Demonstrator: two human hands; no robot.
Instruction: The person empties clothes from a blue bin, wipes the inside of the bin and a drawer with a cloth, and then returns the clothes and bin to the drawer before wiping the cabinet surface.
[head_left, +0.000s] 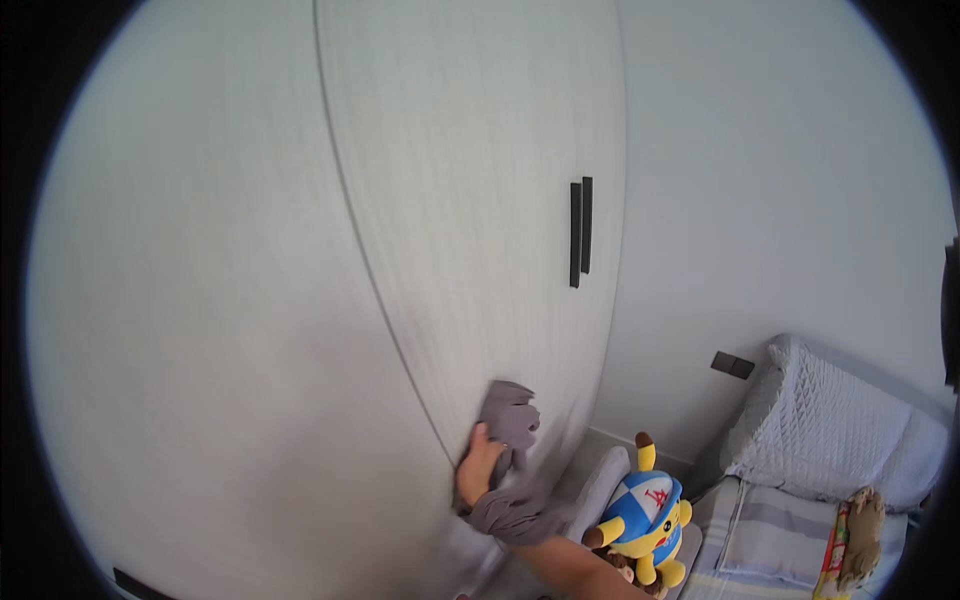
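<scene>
My right hand (480, 466) reaches in from the lower right and holds a mauve-grey cloth (511, 420) against the lower part of a pale wardrobe door (465, 225). Part of the cloth hangs loosely around my wrist. The cloth hides most of my fingers. Just left of the hand runs the dark seam between this door and the neighbouring pale door panel (225, 300). Two black vertical handles (575, 236) sit higher up, near the door's right edge. My left hand is out of view.
Right of the wardrobe stands a plush toy (645, 510) in a blue and white cap, on a grey seat (600, 487). Beyond it is a bed with a quilted grey headboard cover (832, 427) and a striped pillow (780, 529). A dark switch plate (732, 365) is on the wall.
</scene>
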